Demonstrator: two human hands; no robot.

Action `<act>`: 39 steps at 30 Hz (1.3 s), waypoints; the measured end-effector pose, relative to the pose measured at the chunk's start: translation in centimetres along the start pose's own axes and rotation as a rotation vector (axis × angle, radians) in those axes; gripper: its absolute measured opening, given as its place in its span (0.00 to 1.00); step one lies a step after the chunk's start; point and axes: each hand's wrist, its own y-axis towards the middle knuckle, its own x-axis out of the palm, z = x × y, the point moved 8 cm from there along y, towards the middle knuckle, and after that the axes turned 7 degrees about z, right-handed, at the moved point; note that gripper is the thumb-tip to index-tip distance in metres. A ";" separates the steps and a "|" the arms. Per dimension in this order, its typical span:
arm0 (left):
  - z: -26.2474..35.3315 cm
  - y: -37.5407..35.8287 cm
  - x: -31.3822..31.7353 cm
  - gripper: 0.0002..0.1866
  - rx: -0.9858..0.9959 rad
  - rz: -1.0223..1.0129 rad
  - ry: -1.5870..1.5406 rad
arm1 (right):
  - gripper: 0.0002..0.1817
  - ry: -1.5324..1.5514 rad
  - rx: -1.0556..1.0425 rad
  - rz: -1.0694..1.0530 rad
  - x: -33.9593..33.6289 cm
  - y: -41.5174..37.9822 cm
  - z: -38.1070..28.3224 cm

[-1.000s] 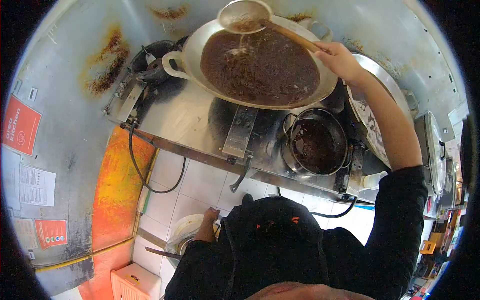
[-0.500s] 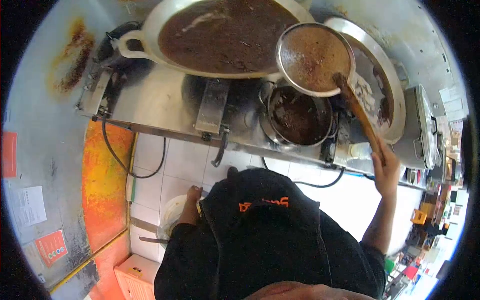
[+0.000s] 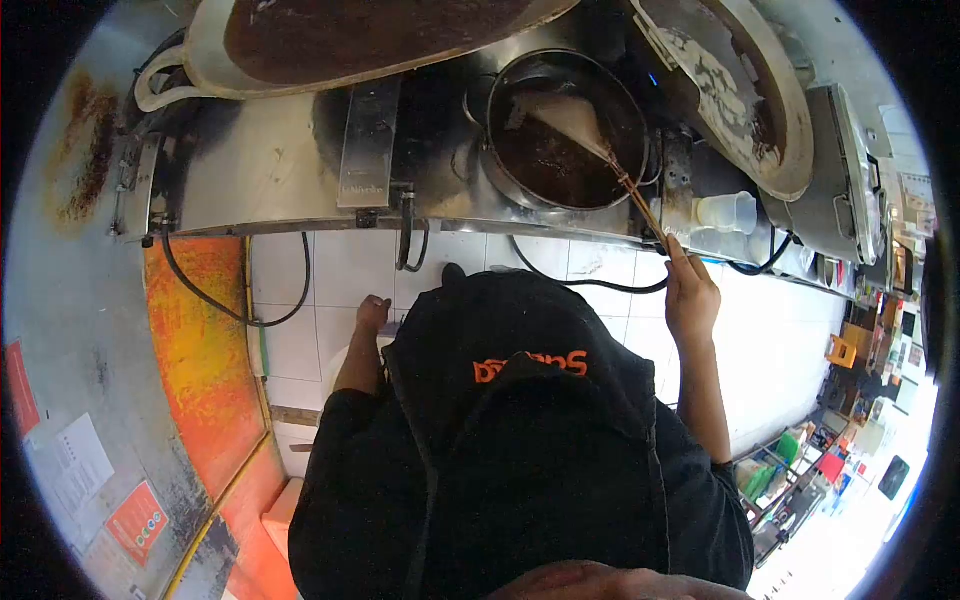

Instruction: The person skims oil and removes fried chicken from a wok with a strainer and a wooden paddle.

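My right hand [image 3: 693, 300] is closed round the wooden handle of a round mesh strainer [image 3: 570, 125]. The strainer's bowl dips into dark liquid in a metal pot [image 3: 497, 165] on the stove, tilted, with part of its mesh showing above the surface. Down by my left side, over the tiled floor, my left hand [image 3: 373, 315] has its fingers curled. Whether it holds anything is too small to tell.
A large wok [image 3: 200, 75] of brown liquid spans the top left of the steel stove [image 3: 270, 170]. Another wide wok [image 3: 795, 170] stands at the upper right, near a translucent cup [image 3: 735, 212] and a lidded metal box [image 3: 835, 200]. Hoses hang along the front edge.
The strainer has come down from above the stove into the pot, and my right hand has moved left with it. The view has shifted, and my left hand appears slightly higher.
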 end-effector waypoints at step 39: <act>1.4 -2.4 -1.9 0.21 -0.089 0.113 -0.094 | 0.10 -0.500 -0.255 0.035 -8.9 35.1 -19.3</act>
